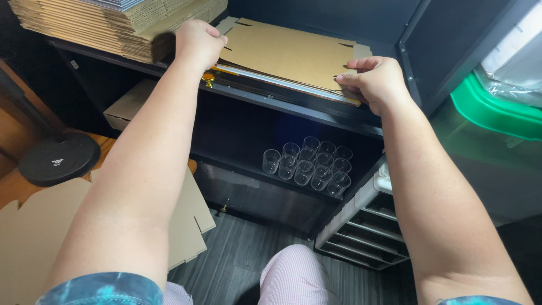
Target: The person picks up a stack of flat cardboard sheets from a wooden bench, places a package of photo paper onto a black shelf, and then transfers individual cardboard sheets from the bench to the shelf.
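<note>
Head view, looking down at a dark shelf unit [293, 107]. Both arms reach forward to its upper shelf.

Left hand [199, 42]: curled closed, pressing on the left end of a flat cardboard sheet [288, 53] that lies on the upper shelf. Whether its fingers pinch the sheet's edge or only rest on it cannot be told; the fingertips are hidden.

Right hand [377, 82]: fingers narrowed to a pinch on the right front corner of the same cardboard sheet, thumb below, fingers on top.

Cardboard sheet: lies flat on top of a thin pile of further sheets, front edge slightly overhanging the shelf unit's upper shelf.

Left of the sheet, on the same shelf: a thick stack of folded cardboard [113, 22], touching or just beside the left hand.

One shelf down in the shelf unit: a cluster of clear plastic cups [310, 164], upright, packed together.

Right of the shelf unit: a green-lidded bin [491, 110]; below that, a grey drawer rack [367, 231].

Left of the shelf unit, on the floor: a round black disc [59, 158] and another loose cardboard piece [39, 231].
</note>
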